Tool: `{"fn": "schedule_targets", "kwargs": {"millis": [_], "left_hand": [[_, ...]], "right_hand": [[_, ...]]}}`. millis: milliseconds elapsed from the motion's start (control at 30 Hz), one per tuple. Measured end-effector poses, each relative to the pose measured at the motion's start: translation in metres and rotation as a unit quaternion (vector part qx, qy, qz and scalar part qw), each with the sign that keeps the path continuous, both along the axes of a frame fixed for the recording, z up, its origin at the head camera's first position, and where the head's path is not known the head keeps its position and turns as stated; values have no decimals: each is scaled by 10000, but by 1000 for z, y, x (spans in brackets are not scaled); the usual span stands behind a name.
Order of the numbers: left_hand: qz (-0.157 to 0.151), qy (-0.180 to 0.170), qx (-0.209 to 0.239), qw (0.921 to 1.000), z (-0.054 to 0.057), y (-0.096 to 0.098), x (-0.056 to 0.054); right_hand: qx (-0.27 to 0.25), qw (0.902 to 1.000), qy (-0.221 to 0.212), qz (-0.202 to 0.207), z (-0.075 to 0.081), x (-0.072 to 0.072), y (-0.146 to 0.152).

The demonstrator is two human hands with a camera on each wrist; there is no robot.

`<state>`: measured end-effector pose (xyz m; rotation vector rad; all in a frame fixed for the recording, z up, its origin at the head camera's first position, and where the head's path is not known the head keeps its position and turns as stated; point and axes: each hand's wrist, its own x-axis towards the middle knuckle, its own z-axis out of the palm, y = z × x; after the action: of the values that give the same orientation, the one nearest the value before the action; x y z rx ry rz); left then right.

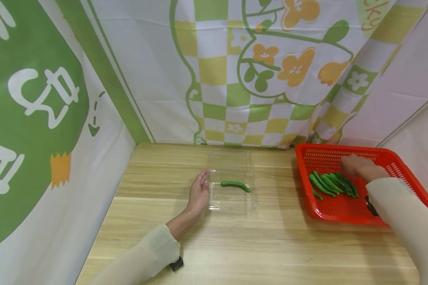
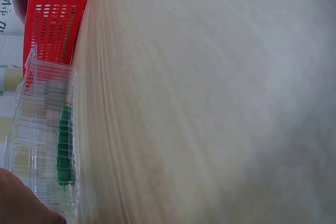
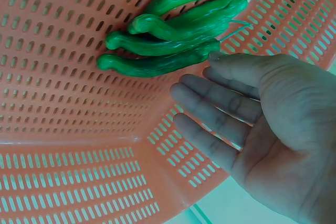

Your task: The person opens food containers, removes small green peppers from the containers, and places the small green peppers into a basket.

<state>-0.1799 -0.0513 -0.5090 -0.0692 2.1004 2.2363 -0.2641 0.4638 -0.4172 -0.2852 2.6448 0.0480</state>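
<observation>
A clear plastic clamshell box [image 1: 231, 204] lies unfolded on the table, a single green chili pepper [image 1: 235, 184] in its near half. My left hand [image 1: 198, 194] rests against the box's left side, fingers extended along the edge; only part of that hand shows in the left wrist view. Over on the right, my right hand [image 1: 362, 167] reaches into a red perforated basket [image 1: 308, 198]. Several green chili peppers [image 3: 173, 30] lie there side by side. In the right wrist view, the thumb tip is right at the stem end of the nearest pepper, with the other fingers loosely spread.
The wooden table [image 1: 271, 245] spreads between the box and the basket. Behind it hangs a patterned cloth [image 1: 214, 79] with checks and flowers, and a green and white cloth [image 1: 39, 138] drapes down the left side.
</observation>
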Motion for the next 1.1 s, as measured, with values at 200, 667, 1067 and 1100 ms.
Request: {"fn": "schedule_targets", "kwargs": {"millis": [200, 667, 1067, 1100], "left_hand": [[17, 3, -37, 10000, -1, 0, -1], [-33, -40, 37, 10000, 2, 0, 2], [29, -45, 122, 9999, 4, 1, 2], [23, -48, 129, 9999, 5, 1, 2]], "right_hand": [[2, 9997, 246, -13, 6, 3, -4], [168, 9947, 1005, -139, 22, 5, -18], [47, 9757, 2102, 623, 45, 8, -53], [36, 9754, 2104, 652, 47, 8, -57]]}}
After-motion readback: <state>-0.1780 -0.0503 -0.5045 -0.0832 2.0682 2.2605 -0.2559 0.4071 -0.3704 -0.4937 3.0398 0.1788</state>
